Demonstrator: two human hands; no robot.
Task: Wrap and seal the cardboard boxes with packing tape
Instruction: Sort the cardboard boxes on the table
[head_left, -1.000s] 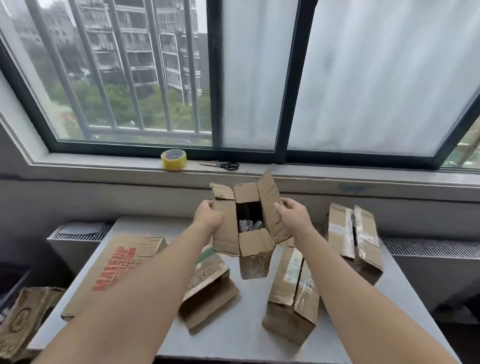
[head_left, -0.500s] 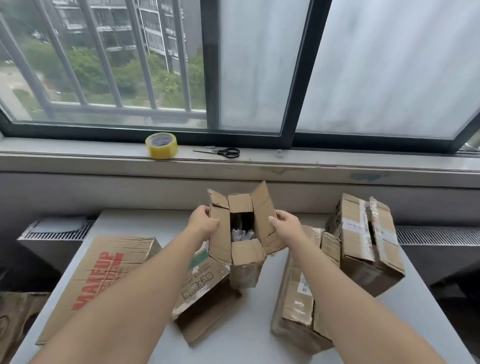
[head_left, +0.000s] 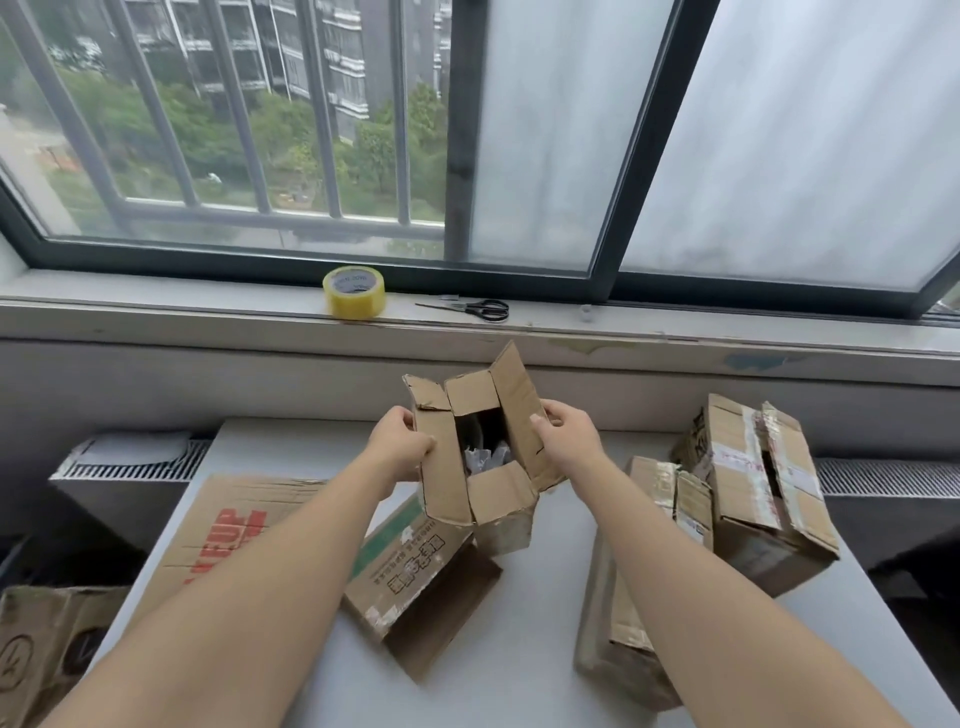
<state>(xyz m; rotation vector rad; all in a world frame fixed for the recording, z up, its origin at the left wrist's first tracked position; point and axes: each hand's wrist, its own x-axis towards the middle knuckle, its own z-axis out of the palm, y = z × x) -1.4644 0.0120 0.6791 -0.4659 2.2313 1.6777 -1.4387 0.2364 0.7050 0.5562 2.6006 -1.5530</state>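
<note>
View from a person's head, looking down along two bare forearms. Both hands hold a small cardboard box (head_left: 498, 499) upright over the middle of a white desk (head_left: 519, 665); I cannot tell whether its base touches the desk. Its four top flaps stand open, and crumpled pale material shows inside.

The left hand (head_left: 400, 441) has its grip clamped on the left flap, thumb in front and fingers behind. The right hand (head_left: 566, 441) has its grip clamped on the right flap, fingers curled over the edge.

Four more boxes lie on the desk. A flat box with red letters (head_left: 228, 525) is at the left, partly under the left arm. A box with green print (head_left: 415, 571) lies on its side just below the held box. A long box (head_left: 623, 623) lies at the right, partly under the right arm. A taped box (head_left: 758, 493) sits just beyond it, near the right edge.

A roll of yellow packing tape (head_left: 354, 292) lies on the windowsill (head_left: 208, 312) beyond the desk, well apart from the hands. Black scissors (head_left: 478, 308) lie near it, to its right. Above is a barred window (head_left: 260, 130) looking on trees and buildings.
</note>
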